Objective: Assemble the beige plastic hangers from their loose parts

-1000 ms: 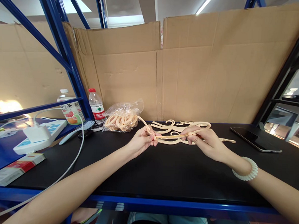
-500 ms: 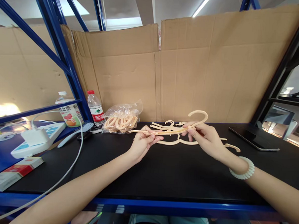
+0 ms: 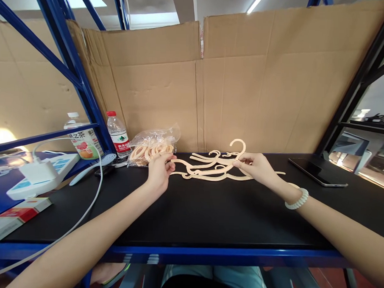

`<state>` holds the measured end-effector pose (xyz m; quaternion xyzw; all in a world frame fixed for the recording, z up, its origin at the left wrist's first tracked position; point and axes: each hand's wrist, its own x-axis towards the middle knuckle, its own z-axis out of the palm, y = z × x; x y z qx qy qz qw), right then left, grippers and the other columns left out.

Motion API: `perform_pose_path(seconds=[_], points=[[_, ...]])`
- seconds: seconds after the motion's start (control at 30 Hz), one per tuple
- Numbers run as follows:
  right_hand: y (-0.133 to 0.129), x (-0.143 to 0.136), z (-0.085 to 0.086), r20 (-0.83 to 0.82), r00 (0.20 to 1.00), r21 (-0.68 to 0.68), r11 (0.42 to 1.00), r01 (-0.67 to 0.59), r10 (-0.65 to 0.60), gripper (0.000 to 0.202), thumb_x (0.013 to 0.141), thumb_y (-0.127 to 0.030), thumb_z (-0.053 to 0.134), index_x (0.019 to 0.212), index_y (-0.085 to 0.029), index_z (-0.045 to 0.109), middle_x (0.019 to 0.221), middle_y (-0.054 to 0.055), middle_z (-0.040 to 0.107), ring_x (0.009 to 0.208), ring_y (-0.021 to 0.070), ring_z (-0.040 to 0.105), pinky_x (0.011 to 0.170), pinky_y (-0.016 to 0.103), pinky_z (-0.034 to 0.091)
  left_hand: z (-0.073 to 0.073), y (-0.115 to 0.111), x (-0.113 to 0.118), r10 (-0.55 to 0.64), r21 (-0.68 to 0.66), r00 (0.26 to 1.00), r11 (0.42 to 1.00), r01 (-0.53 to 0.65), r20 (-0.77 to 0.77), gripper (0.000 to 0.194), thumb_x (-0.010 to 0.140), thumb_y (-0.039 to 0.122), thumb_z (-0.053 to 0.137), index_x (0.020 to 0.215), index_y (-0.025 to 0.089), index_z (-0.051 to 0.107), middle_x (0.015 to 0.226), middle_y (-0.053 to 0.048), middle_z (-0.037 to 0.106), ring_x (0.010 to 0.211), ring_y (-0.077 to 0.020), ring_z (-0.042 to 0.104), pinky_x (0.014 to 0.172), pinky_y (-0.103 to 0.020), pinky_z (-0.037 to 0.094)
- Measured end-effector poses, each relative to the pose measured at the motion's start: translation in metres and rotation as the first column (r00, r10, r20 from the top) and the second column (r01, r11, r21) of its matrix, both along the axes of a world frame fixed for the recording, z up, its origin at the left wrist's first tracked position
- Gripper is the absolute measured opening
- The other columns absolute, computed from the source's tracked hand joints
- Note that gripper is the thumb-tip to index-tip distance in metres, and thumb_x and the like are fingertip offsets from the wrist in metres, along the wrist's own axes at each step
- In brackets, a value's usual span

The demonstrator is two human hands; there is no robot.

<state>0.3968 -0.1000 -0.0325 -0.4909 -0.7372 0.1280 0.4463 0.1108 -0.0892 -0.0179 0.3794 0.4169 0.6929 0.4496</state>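
Note:
Between my hands is a cream plastic hanger (image 3: pixel 206 173), its hook standing up at the right. My right hand (image 3: pixel 252 165) pinches it just below the hook. My left hand (image 3: pixel 160 167) is closed at its left end, on a thin cream strip; the fingertips partly hide the grip. More cream hangers (image 3: pixel 207 158) lie behind on the black table (image 3: pixel 227 217), overlapping the held one in view. Left of them, behind my left hand, sits a clear plastic bag (image 3: pixel 154 144) of cream ring-shaped parts.
At the left are a red-capped bottle (image 3: pixel 118 134), a second bottle (image 3: pixel 85 145), a light-coloured brush (image 3: pixel 92 167), a white power strip (image 3: pixel 44 175) with a cable and a box (image 3: pixel 17 217). A tablet (image 3: pixel 316 172) lies at the right. Cardboard (image 3: pixel 245 87) stands behind.
My left hand has moved left and slightly up, to the hanger's end. My right hand has shifted a little left, still holding near the hook. The whole view has shifted slightly.

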Motion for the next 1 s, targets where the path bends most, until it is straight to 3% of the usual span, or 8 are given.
perform_pose_path(seconds=[0.17,0.3,0.4,0.47,0.53,0.77,0.9,1.0], points=[[0.008,-0.004,-0.012,0.005,0.993,-0.115,0.986,-0.119,0.12,0.036,0.077,-0.05,0.06,0.069,-0.016,0.066,0.062,0.002,0.058,0.056,0.0137,0.049,0.051,0.026,0.037,0.0,0.006,-0.006,0.115,0.028,0.988,0.993,-0.113,-0.101,0.018,0.061,0.017,0.06,0.061,0.018,0.042,0.05,0.007,0.044,0.037,-0.0037,0.03,0.037,-0.017,0.02],[0.011,-0.011,-0.021,-0.005,0.986,-0.181,0.969,-0.167,0.169,0.031,0.074,-0.046,0.064,0.066,-0.016,0.063,0.064,0.002,0.06,0.06,0.0146,0.055,0.055,0.026,0.041,-0.008,0.004,0.002,0.0,0.108,0.902,0.993,0.052,-0.432,0.013,0.061,0.017,0.065,0.067,0.017,0.054,0.06,0.002,0.055,0.052,-0.0099,0.048,0.049,-0.021,0.035],[0.015,-0.015,-0.028,0.028,0.992,-0.251,0.962,-0.11,0.121,0.023,0.068,-0.038,0.07,0.069,-0.017,0.064,0.064,0.001,0.062,0.063,0.0157,0.059,0.058,0.025,0.044,-0.016,0.0,0.006,0.032,0.226,0.515,0.92,0.319,-0.857,0.014,0.068,0.023,0.066,0.08,0.019,0.061,0.079,-0.002,0.064,0.078,-0.019,0.057,0.071,-0.03,0.043],[0.017,-0.016,-0.032,0.056,0.995,-0.256,0.964,-0.068,0.085,0.02,0.066,-0.034,0.072,0.07,-0.017,0.064,0.066,0.001,0.063,0.065,0.0161,0.06,0.06,0.026,0.045,-0.021,-0.002,0.007,0.085,0.19,0.22,0.836,0.515,-0.972,0.018,0.072,0.027,0.067,0.089,0.021,0.064,0.092,-0.004,0.066,0.092,-0.0237,0.055,0.082,-0.035,0.042],[0.018,-0.018,-0.033,0.084,0.994,-0.236,0.971,-0.046,0.068,0.017,0.067,-0.031,0.072,0.071,-0.017,0.064,0.069,0.002,0.064,0.066,0.0161,0.06,0.06,0.026,0.046,-0.027,-0.002,0.008,0.105,0.113,0.05,0.78,0.616,-0.993,0.019,0.077,0.028,0.065,0.095,0.022,0.064,0.101,-0.006,0.066,0.099,-0.0257,0.054,0.086,-0.037,0.041],[0.011,-0.008,-0.019,0.234,0.969,-0.195,0.98,-0.037,0.083,0.012,0.074,-0.028,0.064,0.077,-0.016,0.066,0.071,0.003,0.065,0.061,0.0147,0.058,0.057,0.026,0.045,-0.037,0.003,0.005,0.139,0.144,0.056,0.777,0.612,-0.989,0.018,0.083,0.017,0.053,0.096,0.022,0.064,0.1,-0.007,0.064,0.095,-0.0236,0.056,0.085,-0.036,0.043],[0.006,0.025,0.0,0.428,0.889,-0.271,0.961,-0.048,0.165,0.043,0.065,-0.042,0.072,0.099,-0.016,0.067,0.097,0.008,0.066,0.077,0.0206,0.061,0.064,0.029,0.047,-0.034,0.004,0.002,0.139,0.138,0.044,0.797,0.588,-0.989,0.022,0.082,0.015,0.054,0.1,0.022,0.064,0.104,-0.007,0.065,0.099,-0.0246,0.056,0.086,-0.036,0.043],[0.003,0.05,0.013,0.548,0.8,-0.351,0.935,-0.045,0.244,0.065,0.054,-0.035,0.078,0.115,-0.017,0.062,0.114,0.01,0.06,0.096,0.0262,0.058,0.074,0.031,0.047,-0.032,0.004,0.0,0.137,0.11,-0.004,0.811,0.575,-0.991,0.023,0.083,0.015,0.052,0.101,0.022,0.065,0.105,-0.007,0.065,0.097,-0.0242,0.057,0.085,-0.035,0.044]])
